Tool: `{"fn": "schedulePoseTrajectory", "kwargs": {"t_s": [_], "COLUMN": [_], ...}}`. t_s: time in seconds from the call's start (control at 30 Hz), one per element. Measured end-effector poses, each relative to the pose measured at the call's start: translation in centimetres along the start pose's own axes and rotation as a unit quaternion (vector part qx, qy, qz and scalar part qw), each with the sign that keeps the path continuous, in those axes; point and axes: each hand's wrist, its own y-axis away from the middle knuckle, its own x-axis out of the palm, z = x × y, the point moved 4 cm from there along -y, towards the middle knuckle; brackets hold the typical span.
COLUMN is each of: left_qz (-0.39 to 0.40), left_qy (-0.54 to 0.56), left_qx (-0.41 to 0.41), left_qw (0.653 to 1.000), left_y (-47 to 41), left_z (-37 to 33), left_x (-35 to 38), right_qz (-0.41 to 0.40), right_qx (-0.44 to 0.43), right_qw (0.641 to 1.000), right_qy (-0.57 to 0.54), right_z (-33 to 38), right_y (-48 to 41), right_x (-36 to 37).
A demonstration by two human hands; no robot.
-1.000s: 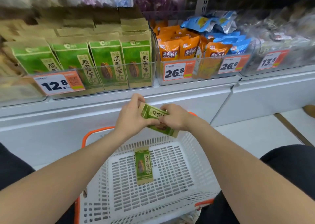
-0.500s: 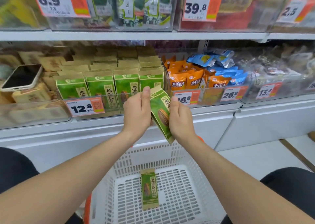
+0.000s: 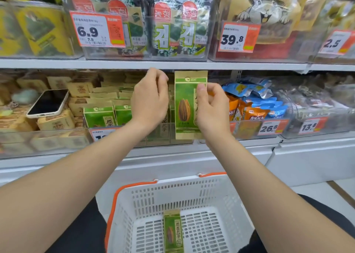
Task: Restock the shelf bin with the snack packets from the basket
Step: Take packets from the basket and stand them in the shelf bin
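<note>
The right hand (image 3: 211, 110) alone grips the green seed packet (image 3: 185, 106), with the thumb pressed on its front near the upper right edge and the fingers curled behind. Half a second ago both hands clasped this packet, which hung tilted and lower, in front of the bin's price tag. It now stands upright and higher, its top edge close under the shelf above, in front of the right end of the shelf bin (image 3: 159, 137); whether it touches the bin cannot be told. The left hand (image 3: 149, 97) has let go and sits just beside the packet's left edge with a narrow gap between them, its fingers loosely bent and holding nothing. Both forearms reach further up than before.

Behind the hands, the stocked packets (image 3: 99, 116) of the same green kind stand in rows in the bin. One more packet (image 3: 173, 231) lies flat on the floor of the white basket (image 3: 172, 183) below, in the same place as earlier. A phone (image 3: 48, 103) rests face up on the brown boxes in the bin to the left.
</note>
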Motion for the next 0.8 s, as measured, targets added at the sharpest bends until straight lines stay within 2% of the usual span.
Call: {"fn": "schedulePoseTrajectory", "kwargs": {"t_s": [0.07,0.17,0.23,0.33,0.5,0.6,0.8], "left_qz": [0.031,0.123,0.175,0.212,0.233,0.227,0.307], "left_qy": [-0.030,-0.099,-0.168,-0.250,-0.269,-0.293,-0.281], "left_qx": [0.010,-0.009,0.012,0.077,0.103,0.088,0.065], "left_qw": [0.999,0.987,0.970,0.942,0.929,0.925,0.907], "left_y": [-1.0,-1.1,-1.1,-1.2,-1.1,-1.2,-1.1], "left_z": [1.2,2.9,3.6,4.0,4.7,4.4,3.9], "left_x": [0.0,-0.2,-0.7,-1.0,-1.0,-1.2,-1.3], "right_qz": [-0.009,0.000,0.025,0.088,0.188,0.214,0.251], "right_qx": [-0.015,-0.062,-0.102,-0.147,-0.143,-0.147,-0.185], "right_qw": [1.000,0.998,0.993,0.981,0.964,0.956,0.935], "right_qy": [-0.013,0.015,0.044,0.087,0.122,0.139,0.167], "right_z": [0.7,1.5,2.0,2.5,2.5,2.6,3.3], "right_y": [-0.7,-1.3,-1.4,-1.2,-1.0,-0.9,-0.1], "right_x": [0.3,0.8,1.1,1.3,1.6,2.0,2.8]}}
